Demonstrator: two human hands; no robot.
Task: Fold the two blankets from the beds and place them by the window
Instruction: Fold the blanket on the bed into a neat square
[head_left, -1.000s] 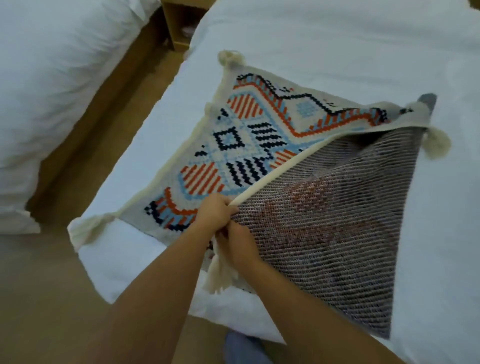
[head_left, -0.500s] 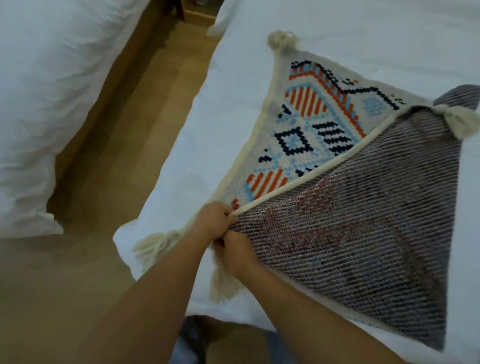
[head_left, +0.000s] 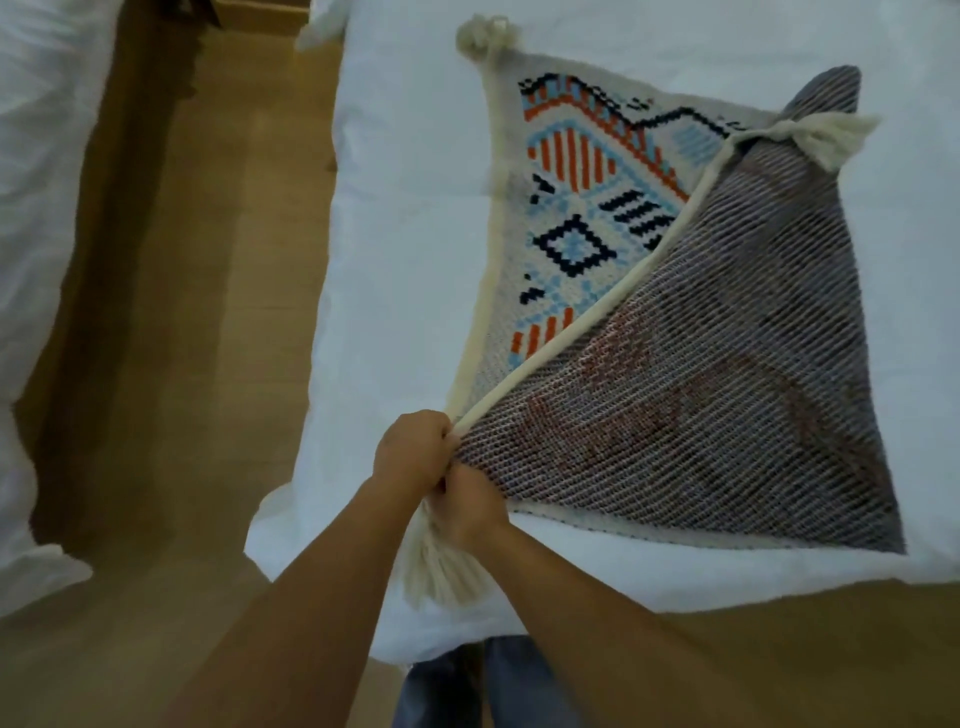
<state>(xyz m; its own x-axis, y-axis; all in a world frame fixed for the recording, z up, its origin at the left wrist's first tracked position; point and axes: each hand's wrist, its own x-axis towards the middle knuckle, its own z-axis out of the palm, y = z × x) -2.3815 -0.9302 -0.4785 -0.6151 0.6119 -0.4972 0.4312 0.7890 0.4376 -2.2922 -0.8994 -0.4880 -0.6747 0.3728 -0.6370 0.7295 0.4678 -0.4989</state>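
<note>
A knitted blanket (head_left: 582, 218) with orange, blue and black patterns and cream tassels lies on the white bed (head_left: 405, 270). Its near half is folded over, showing the greyish reverse side (head_left: 727, 374). My left hand (head_left: 413, 452) and my right hand (head_left: 470, 506) are pressed together at the blanket's near corner, both gripping its cream edge. A tassel (head_left: 434, 571) hangs below my hands over the bed's edge. Other tassels sit at the far corner (head_left: 480, 34) and the right corner (head_left: 826, 137).
A second bed with white bedding (head_left: 36, 260) stands to the left. A strip of wooden floor (head_left: 197, 312) runs between the two beds. My legs in blue jeans (head_left: 493, 680) show below the bed's near edge.
The folded flap has swung further left over the patterned side, covering more of it. My hands keep their grip on the corner, and the view has shifted left.
</note>
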